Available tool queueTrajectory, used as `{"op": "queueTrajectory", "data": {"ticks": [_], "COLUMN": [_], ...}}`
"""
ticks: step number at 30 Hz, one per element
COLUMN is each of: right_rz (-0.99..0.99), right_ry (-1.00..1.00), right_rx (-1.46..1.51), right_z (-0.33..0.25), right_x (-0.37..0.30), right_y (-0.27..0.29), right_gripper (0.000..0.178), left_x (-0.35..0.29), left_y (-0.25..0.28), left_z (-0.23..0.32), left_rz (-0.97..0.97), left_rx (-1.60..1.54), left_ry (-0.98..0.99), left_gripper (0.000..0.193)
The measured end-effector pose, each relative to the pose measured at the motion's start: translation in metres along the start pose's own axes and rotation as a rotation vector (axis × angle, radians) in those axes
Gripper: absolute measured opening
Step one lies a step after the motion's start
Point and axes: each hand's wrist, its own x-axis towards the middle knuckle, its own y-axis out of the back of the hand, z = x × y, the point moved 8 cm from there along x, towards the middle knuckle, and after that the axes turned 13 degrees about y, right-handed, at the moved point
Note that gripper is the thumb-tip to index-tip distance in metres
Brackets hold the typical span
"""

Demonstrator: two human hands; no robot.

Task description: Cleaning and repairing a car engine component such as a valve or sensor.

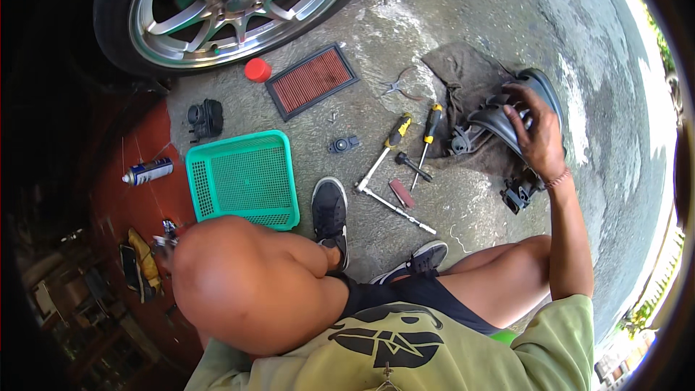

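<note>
My right hand [539, 134] is over a black plastic intake manifold [496, 119] with curved tubes, at the right. Its thumb and fingers curl around one of the tubes. The manifold lies on a dark, crumpled rag [463, 72] on the concrete. My left hand is not in view. Left of the rag are a yellow-and-black screwdriver [432, 127], a ratchet with a long extension [394, 206], another yellow-and-black handle [399, 130], a short black tool [414, 167] and a dark red block [402, 193]. Pliers [394, 87] lie farther back.
A car wheel [239, 0] stands at the far left. Before it lie a red cap [257, 70], an air filter [311, 81], a black throttle-like part [206, 117] and a small sensor [344, 145]. A green basket [291, 181] and a spray can [148, 171] are near my left knee.
</note>
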Motion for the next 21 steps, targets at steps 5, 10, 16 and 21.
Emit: {"op": "queueTrajectory", "data": {"ticks": [5,10,16,21], "right_rz": [0.140,0.166,0.227,0.236], "right_ry": [-0.048,0.073,0.011,-0.164], "right_rx": [0.111,0.223,0.046,0.001], "right_z": [-0.053,-0.087,-0.064,-0.035], "right_x": [-0.028,-0.036,-0.058,-0.085], "right_y": [0.041,0.047,0.083,0.103], "right_gripper": [0.031,0.036,0.035,0.032], "left_x": [-0.029,-0.180,-0.298,-0.293], "left_y": [0.008,-0.104,-0.237,-0.290], "left_z": [0.268,0.441,0.478,0.468], "left_rz": [-0.348,-1.208,-1.411,-1.432], "left_rx": [-0.533,-0.815,-0.646,-0.512], "left_ry": [-0.254,-0.227,-0.223,-0.064], "left_gripper": [0.045,0.058,0.059,0.043]}}
